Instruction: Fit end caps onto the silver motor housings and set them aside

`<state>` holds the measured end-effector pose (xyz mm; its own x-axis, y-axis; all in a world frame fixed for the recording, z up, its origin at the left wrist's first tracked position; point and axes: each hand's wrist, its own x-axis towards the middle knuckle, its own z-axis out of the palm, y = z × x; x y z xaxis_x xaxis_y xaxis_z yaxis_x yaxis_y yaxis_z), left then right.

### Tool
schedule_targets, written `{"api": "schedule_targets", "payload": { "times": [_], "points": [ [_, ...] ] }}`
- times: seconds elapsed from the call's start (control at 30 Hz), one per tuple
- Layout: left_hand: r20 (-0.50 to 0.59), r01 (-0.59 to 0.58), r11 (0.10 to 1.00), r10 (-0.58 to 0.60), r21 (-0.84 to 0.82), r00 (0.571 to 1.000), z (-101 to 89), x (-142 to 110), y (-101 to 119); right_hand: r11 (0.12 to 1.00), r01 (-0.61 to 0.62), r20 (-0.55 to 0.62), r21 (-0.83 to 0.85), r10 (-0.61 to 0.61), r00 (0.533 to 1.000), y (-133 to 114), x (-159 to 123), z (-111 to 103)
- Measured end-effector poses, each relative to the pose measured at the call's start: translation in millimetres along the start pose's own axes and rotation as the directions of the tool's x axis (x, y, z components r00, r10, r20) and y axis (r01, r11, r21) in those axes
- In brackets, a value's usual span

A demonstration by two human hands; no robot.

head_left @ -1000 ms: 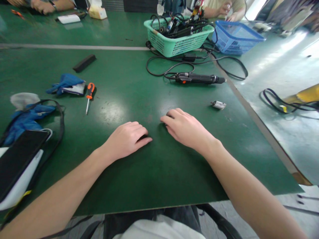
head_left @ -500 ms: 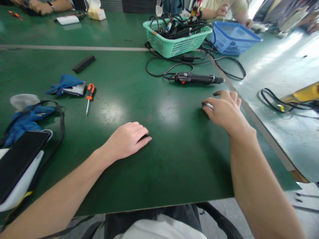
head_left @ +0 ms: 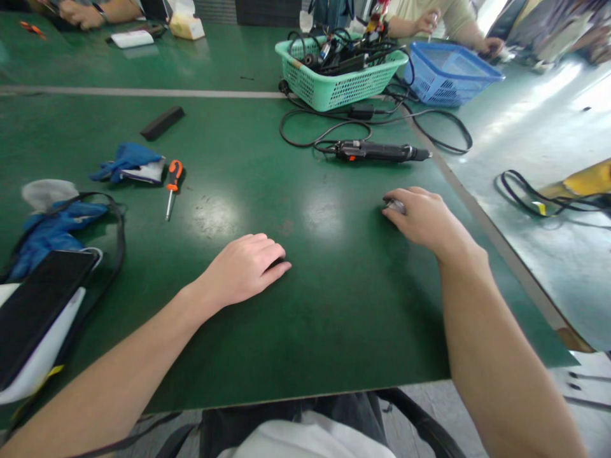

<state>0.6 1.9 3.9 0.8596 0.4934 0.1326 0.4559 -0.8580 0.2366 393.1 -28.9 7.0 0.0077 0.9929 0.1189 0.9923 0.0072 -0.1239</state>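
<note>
My right hand lies at the right side of the green table with its fingers curled over a small silver cylindrical part; only the part's tip shows under my fingers. Resting palm down near the table's middle, my left hand has its fingers loosely bent and nothing visible in it. A black electric screwdriver with a cable lies just beyond my right hand.
A green basket of cables and a blue basket stand at the back. An orange-handled screwdriver, blue gloves, a black bar and a black strap with a dark case lie at the left. Other people's hands work at the far edge.
My right hand moved from the table's middle out to the right and closed over the small silver part. My left hand stayed still.
</note>
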Motion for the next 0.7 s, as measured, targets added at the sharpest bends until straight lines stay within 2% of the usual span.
{"api": "schedule_targets", "payload": {
  "times": [0.1, 0.17, 0.3, 0.4, 0.5, 0.7],
  "points": [
    [-0.012, 0.005, 1.0, -0.005, 0.01, 1.0, 1.5, -0.3, 0.3, 0.985, 0.15, -0.018, 0.081, -0.149, 0.989, -30.1, 1.2, 6.2],
    [-0.033, 0.012, 1.0, -0.011, 0.028, 0.999, 2.8, -0.7, 0.1, 0.952, 0.272, -0.051, 0.142, -0.267, 0.962, -58.4, 0.3, 10.9],
    [-0.126, 0.086, 0.993, -0.075, 0.082, 0.989, 4.2, -1.0, -1.0, 0.828, 0.504, -0.107, 0.247, -0.493, 0.863, -118.0, -5.5, 21.4],
    [-0.192, 0.152, 0.985, -0.133, 0.087, 0.972, 3.1, -0.3, -0.8, 0.732, 0.615, -0.126, 0.294, -0.608, 0.784, -147.0, -9.8, 28.0],
    [-0.194, 0.172, 0.982, -0.154, 0.079, 0.969, 1.5, 0.8, 0.5, 0.689, 0.653, -0.135, 0.314, -0.649, 0.749, -156.0, -11.8, 30.8],
    [-0.154, 0.183, 0.982, -0.174, 0.052, 0.973, 3.2, 1.2, 1.1, 0.668, 0.65, -0.161, 0.363, -0.642, 0.75, -147.0, -12.6, 27.4]
  ]
}}
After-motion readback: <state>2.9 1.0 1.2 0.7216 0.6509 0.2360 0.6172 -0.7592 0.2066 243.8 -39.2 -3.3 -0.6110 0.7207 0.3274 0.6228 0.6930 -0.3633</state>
